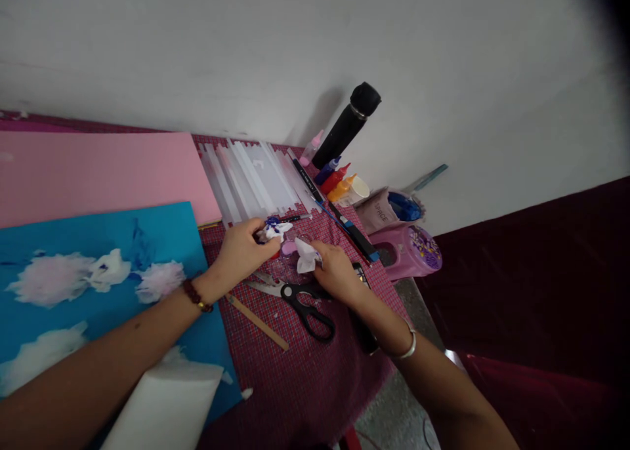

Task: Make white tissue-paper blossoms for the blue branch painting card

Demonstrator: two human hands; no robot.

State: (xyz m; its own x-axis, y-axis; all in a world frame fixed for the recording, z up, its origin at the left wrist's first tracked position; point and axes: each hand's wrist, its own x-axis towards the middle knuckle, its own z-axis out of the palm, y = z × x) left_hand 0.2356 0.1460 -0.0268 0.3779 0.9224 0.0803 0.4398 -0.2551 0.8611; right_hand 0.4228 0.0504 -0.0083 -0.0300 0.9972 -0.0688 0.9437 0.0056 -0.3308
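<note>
Near the centre of the frame, I saw the left hand (245, 248) pinching a blue-stained tissue (279, 231), its grip nearly closed, thumb and forefinger on the crumpled wad. Just to the right, the right hand (339, 273) held a white tissue (306, 258), its grip drawn in on the paper's right edge, though I could not make out every finger. A lilac patch (289, 247) showed between the two, too small for me to name. Below them, scissors (315, 328) with black handles and a flat wooden stick (258, 322) lay on the cloth-covered desk (275, 391). At the left, a blue board (170, 224) carried pale tissue puffs (54, 277); right of upper centre, blue, red and yellow paint bottles (335, 179) stood near a black flask (344, 128).
</note>
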